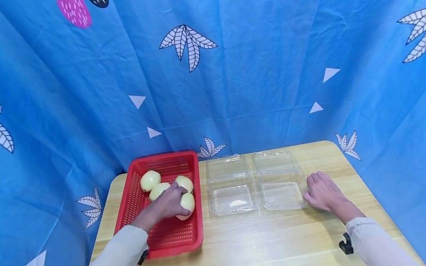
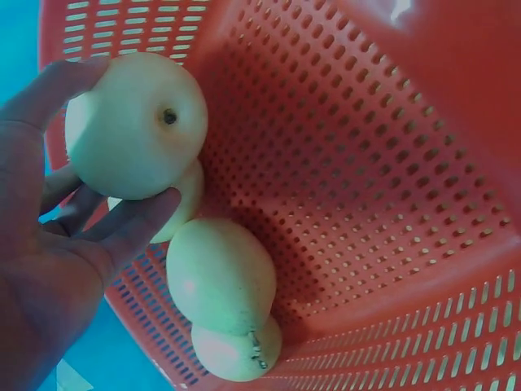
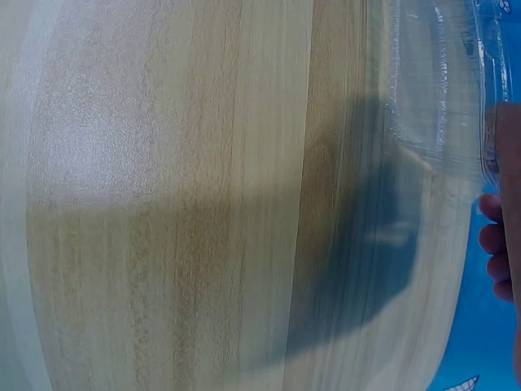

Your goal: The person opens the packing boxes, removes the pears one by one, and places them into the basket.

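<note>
My left hand (image 1: 171,200) grips a pale, smooth melon (image 2: 137,126) over the red basket (image 1: 192,162), thumb on one side and fingers on the other. The melon's dark end spot faces the left wrist camera. Several more pale melons (image 1: 150,180) lie in the basket, some partly hidden by the hand. On the right side of the table, my right hand (image 1: 326,192) rests with loosely curled fingers. It is beside the near right clear plastic box (image 1: 281,194); its thumb is close to the rim, and whether it touches cannot be told.
Other clear plastic boxes (image 1: 232,199) stand in two rows right of the basket, on the wooden table (image 1: 251,252). A blue patterned curtain (image 1: 254,79) hangs behind the table and at both sides.
</note>
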{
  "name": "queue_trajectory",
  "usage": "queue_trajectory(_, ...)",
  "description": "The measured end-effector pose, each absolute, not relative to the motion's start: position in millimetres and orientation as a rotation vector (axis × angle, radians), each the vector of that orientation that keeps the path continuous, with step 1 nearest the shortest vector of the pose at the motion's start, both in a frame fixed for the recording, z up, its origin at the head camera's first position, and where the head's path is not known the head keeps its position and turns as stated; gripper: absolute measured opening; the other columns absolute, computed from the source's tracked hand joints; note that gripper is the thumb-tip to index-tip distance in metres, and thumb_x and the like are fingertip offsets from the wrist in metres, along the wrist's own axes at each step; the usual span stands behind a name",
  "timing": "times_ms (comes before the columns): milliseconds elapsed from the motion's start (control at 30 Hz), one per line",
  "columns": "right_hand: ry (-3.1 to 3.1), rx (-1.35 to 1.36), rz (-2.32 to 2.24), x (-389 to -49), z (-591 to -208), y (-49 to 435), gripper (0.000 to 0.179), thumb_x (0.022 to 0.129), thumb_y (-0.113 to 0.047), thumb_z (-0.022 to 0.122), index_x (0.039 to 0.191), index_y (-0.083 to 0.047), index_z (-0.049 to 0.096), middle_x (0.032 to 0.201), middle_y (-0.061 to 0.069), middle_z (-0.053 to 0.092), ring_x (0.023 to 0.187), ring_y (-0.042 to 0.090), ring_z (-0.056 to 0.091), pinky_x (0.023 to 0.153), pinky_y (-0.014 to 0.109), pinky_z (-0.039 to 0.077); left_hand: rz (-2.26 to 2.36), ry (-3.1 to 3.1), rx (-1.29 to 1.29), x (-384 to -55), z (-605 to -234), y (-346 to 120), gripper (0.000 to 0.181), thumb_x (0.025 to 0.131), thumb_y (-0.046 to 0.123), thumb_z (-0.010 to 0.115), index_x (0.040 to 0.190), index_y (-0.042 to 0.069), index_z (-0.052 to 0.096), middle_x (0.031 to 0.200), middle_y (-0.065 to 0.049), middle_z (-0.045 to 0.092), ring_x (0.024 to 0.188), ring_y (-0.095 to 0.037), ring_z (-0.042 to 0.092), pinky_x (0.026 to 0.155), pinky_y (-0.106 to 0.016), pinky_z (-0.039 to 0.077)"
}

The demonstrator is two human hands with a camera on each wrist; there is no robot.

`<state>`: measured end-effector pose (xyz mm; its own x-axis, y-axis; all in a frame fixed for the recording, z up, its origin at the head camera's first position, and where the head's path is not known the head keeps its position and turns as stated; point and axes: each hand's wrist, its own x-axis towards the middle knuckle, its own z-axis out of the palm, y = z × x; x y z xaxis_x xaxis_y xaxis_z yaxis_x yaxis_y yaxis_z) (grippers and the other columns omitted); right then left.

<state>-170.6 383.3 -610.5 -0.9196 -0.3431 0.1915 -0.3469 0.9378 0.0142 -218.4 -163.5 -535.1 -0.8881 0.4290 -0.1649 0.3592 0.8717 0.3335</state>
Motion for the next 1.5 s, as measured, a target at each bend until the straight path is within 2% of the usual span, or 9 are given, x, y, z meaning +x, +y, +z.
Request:
queue_trajectory(167, -2.901, 0.524, 0.027, -169.8, -609.5, 382.4, 0.022, 0.084, -0.025, 0.060, 0.081, -0.007, 0.049, 0.081, 0.008, 0.050, 0.078, 0.025, 0.043, 0.071, 0.038, 0.041, 0.392, 2.785, 0.598, -217.5, -540.8, -162.7, 0.075, 0.066, 0.038, 0.095, 0.126, 0.001, 0.069, 0.118, -0.014, 0.063, 0.087, -0.018, 0.061, 0.084, -0.038, 0.062)
queue_trajectory(433, -2.911, 0.520, 0.026, -169.6, -606.1, 381.6, 0.021, 0.084, -0.025, 0.060, 0.082, -0.007, 0.049, 0.082, 0.008, 0.049, 0.079, 0.024, 0.043, 0.072, 0.038, 0.041, 0.395, 2.759, 0.522, -218.2, -548.9, -161.5, 0.072, 0.067, 0.037, 0.095, 0.126, 0.003, 0.069, 0.113, -0.010, 0.061, 0.079, -0.016, 0.058, 0.070, -0.029, 0.056)
queue_trajectory(567, -2.899, 0.524, 0.030, -169.8, -605.4, 381.8, 0.021, 0.084, -0.025, 0.061, 0.081, -0.007, 0.049, 0.081, 0.008, 0.049, 0.078, 0.024, 0.044, 0.072, 0.039, 0.042, 0.398, 2.753, 0.513, -218.4, -550.0, -160.6, 0.070, 0.067, 0.036, 0.096, 0.124, 0.002, 0.069, 0.109, -0.010, 0.060, 0.079, -0.017, 0.057, 0.069, -0.030, 0.055)
queue_trajectory(1233, -2.925, 0.480, -0.003, -169.6, -601.5, 378.3, 0.023, 0.084, -0.026, 0.061, 0.081, -0.006, 0.051, 0.082, 0.011, 0.053, 0.081, 0.029, 0.047, 0.072, 0.042, 0.045, 0.333, 2.770, 0.584, -216.5, -546.6, -163.8, 0.073, 0.072, 0.040, 0.094, 0.128, 0.002, 0.067, 0.115, -0.013, 0.060, 0.088, -0.018, 0.059, 0.083, -0.038, 0.062)
queue_trajectory(1500, -2.927, 0.458, -0.015, -168.6, -598.3, 377.6, 0.023, 0.087, -0.026, 0.060, 0.083, -0.005, 0.053, 0.083, 0.011, 0.055, 0.081, 0.028, 0.049, 0.072, 0.041, 0.045, 0.338, 2.775, 0.620, -215.3, -544.8, -166.7, 0.072, 0.073, 0.042, 0.093, 0.127, 0.003, 0.067, 0.118, -0.013, 0.059, 0.091, -0.017, 0.060, 0.086, -0.038, 0.063)
